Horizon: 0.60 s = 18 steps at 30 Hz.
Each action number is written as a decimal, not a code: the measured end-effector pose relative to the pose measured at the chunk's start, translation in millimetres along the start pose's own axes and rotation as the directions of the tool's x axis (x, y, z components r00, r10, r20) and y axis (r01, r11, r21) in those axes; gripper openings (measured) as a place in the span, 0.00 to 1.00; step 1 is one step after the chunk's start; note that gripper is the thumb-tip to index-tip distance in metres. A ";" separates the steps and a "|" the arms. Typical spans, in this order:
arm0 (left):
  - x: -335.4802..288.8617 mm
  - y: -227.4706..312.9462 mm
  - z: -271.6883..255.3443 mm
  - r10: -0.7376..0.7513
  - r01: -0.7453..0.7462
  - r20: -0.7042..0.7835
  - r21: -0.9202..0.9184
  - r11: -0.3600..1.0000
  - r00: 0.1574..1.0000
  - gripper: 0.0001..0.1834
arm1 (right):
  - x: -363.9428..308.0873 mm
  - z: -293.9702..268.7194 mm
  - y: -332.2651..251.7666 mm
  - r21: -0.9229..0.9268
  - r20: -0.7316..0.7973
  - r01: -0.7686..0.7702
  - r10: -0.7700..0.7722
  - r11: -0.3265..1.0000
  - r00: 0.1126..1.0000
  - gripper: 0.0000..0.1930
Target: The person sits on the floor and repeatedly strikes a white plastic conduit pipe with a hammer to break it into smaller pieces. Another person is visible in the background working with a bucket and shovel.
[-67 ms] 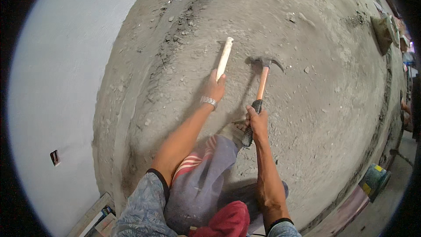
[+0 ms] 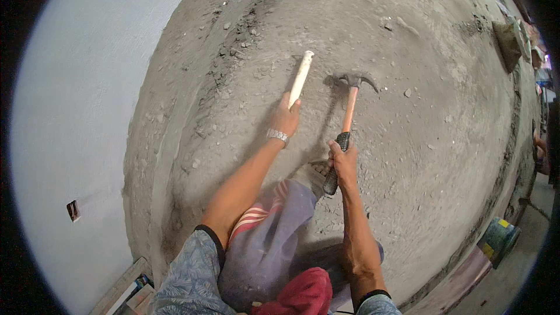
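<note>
My left hand (image 2: 285, 120), with a metal watch on its wrist, is closed around one end of an off-white rod, like a short length of pipe (image 2: 301, 76). The rod's free end points away from me, above the rough grey floor. My right hand (image 2: 343, 162) grips the black handle of a claw hammer (image 2: 351, 108). The hammer's orange-brown shaft leads up to a dark head with its claw toward the right. Some distance separates the hammer head from the rod. Whether the head touches the floor, I cannot tell.
The dusty floor (image 2: 408, 140) is strewn with small rubble. A shallow groove (image 2: 195, 102) runs beside the white wall (image 2: 87, 93) on the left, which has a small box opening (image 2: 73, 210). A bucket-like container (image 2: 499, 238) stands at the right. My bare foot (image 2: 318, 169) is near the hammer handle.
The rod's far end has shifted slightly right and down. The hammer has tipped very slightly. Both hands keep their holds.
</note>
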<state>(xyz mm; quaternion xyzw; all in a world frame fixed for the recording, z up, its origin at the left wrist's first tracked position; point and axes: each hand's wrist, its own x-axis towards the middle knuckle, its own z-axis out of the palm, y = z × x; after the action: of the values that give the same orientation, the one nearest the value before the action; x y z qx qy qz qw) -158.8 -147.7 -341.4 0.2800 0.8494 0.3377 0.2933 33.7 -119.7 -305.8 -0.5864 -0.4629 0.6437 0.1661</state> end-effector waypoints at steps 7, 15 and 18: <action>21.0 33.6 14.8 0.097 -0.094 0.096 -0.028 0.995 0.991 0.24 | -0.6 -8.3 -81.7 -0.071 -0.184 0.275 -0.284 0.959 0.941 0.08; 39.1 36.4 23.4 0.045 -0.038 0.158 -0.052 0.998 0.986 0.25 | 40.3 20.7 -57.4 -0.141 -0.347 0.419 -0.441 0.897 0.828 0.09; 42.5 28.1 24.5 0.128 -0.117 0.108 -0.099 0.988 0.986 0.25 | 61.8 11.3 -44.7 -0.284 -0.105 0.264 -0.304 0.922 0.947 0.09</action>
<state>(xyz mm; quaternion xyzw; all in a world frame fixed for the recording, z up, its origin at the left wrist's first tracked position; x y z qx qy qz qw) -162.7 -91.8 -348.5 0.3367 0.7961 0.3772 0.3327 -7.1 -54.4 -309.0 -0.5756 -0.6120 0.4996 0.2110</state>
